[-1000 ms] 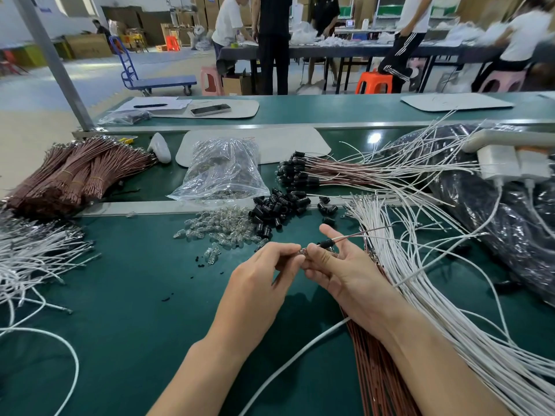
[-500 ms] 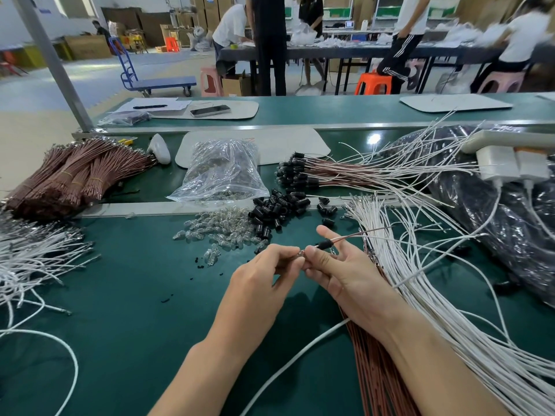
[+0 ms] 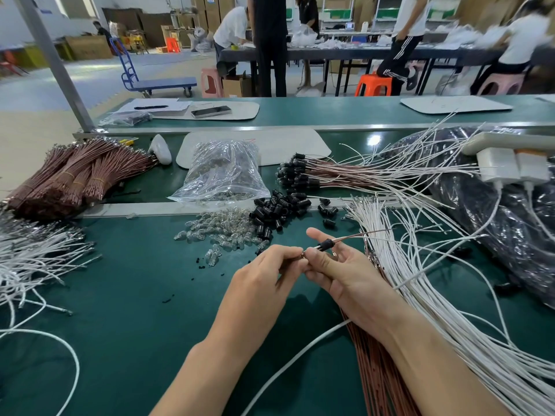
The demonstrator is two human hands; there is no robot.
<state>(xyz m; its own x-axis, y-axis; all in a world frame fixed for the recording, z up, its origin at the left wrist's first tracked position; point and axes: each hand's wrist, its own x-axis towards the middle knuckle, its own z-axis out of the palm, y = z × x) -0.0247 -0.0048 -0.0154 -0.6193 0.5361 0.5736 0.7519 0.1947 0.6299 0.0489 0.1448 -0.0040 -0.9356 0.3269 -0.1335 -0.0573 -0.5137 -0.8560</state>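
While the left hand [image 3: 264,280] curls in and pinches the bare tip of a wire [image 3: 360,235] between thumb and forefinger (whatever else sits between those fingertips is too small to tell), the right hand [image 3: 345,271] meets it fingertip to fingertip. It holds the same wire at its black sleeve [image 3: 326,245] between thumb and forefinger, its other fingers loosely bent beneath. The wire runs from this grip out to the right, lifted off the table [image 3: 120,295]. Just beyond the grip lie loose clear bulbs [image 3: 222,229] and black caps [image 3: 276,211], with a clear bag [image 3: 222,175] farther on. White wires [image 3: 405,265] spread right of it, and brown wires [image 3: 378,370] pass under the right wrist.
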